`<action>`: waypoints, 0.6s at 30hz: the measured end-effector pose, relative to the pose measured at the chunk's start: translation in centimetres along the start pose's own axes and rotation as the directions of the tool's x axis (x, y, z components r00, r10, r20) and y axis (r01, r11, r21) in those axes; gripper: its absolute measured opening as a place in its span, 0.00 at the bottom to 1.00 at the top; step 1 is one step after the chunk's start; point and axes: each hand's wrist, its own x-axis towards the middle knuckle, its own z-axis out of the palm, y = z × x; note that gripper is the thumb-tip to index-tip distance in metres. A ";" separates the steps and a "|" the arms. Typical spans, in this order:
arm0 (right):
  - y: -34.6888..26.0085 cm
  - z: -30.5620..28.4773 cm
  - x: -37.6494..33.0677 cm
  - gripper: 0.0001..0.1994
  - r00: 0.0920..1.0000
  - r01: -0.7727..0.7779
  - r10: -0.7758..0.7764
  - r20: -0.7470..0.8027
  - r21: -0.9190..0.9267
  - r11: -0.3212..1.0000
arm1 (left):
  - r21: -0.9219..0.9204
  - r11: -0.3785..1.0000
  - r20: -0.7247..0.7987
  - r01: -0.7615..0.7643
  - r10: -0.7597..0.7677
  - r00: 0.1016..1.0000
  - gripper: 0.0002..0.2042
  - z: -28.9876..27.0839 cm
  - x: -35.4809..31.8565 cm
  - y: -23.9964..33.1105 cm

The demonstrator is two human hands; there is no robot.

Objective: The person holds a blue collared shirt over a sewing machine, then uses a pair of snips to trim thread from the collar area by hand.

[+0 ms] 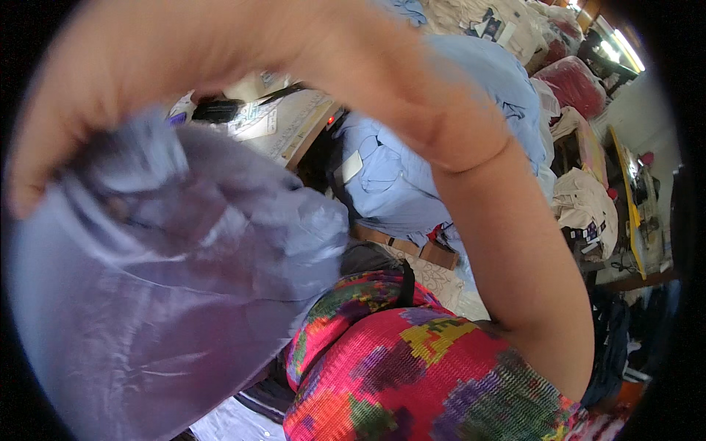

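lavender cloth (pixel 169 272), gripped in right hand (pixel 191 44), blue fabric pile (pixel 390 173) beyond

Pale tabletop (pixel 296 117), brown edge (pixel 312 139), white paper (pixel 254 122) lying on top

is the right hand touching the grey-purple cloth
Touching: the head view shows the right hand curled over the grey-purple cloth, gripping its bunched top, though slightly blurred.

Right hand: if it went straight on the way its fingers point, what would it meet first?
The grey-blue cloth, most likely: the right hand curls down over its upper part and seems to grip it. Blur makes depth unclear, and the cloth hides whatever lies behind.
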 end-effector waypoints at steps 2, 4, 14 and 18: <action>0.6 -1.5 2.4 0.19 0.882 0.468 -0.471 0.006 -0.122 0.875 | -0.081 0.995 -0.063 -0.057 0.052 0.997 0.26 0.4 0.7 1.1; 0.7 -0.9 3.5 0.17 0.810 0.582 -0.581 0.079 -0.227 0.781 | -0.085 0.981 -0.188 -0.177 0.158 0.969 0.25 -1.3 0.3 3.7; 5.5 2.5 -1.0 0.10 0.991 0.129 -0.102 0.084 -0.430 0.894 | 0.608 0.642 -0.696 -0.467 0.714 0.077 0.22 -14.5 -31.8 19.7; 4.8 1.9 -3.5 0.18 0.996 -0.086 0.092 0.000 0.355 0.931 | 0.701 0.607 -0.699 -0.374 0.688 -0.194 0.20 -18.4 -41.9 21.8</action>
